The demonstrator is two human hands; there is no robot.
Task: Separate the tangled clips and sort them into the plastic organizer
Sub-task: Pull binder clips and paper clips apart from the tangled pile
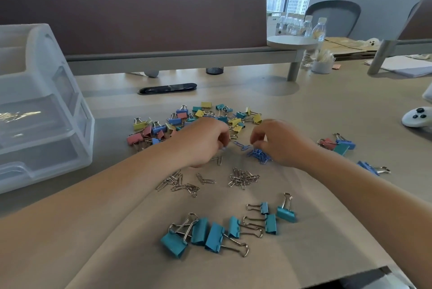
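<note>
**Blue paper clips [259,156] mid-untangle**

Tangle sits mid-worktop [304,106], under the fingers. It's light, springy, slippery wire, so take one loop end and slide it free. Right grip [278,141] pinches it; left grip [205,141] curled, can't tell what it holds. Plastic organizer [46,113] well left.

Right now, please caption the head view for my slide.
Left hand and right hand work on blue paper clips; silver paper clips and teal binder clips lie nearer, plastic organizer at left.
</note>
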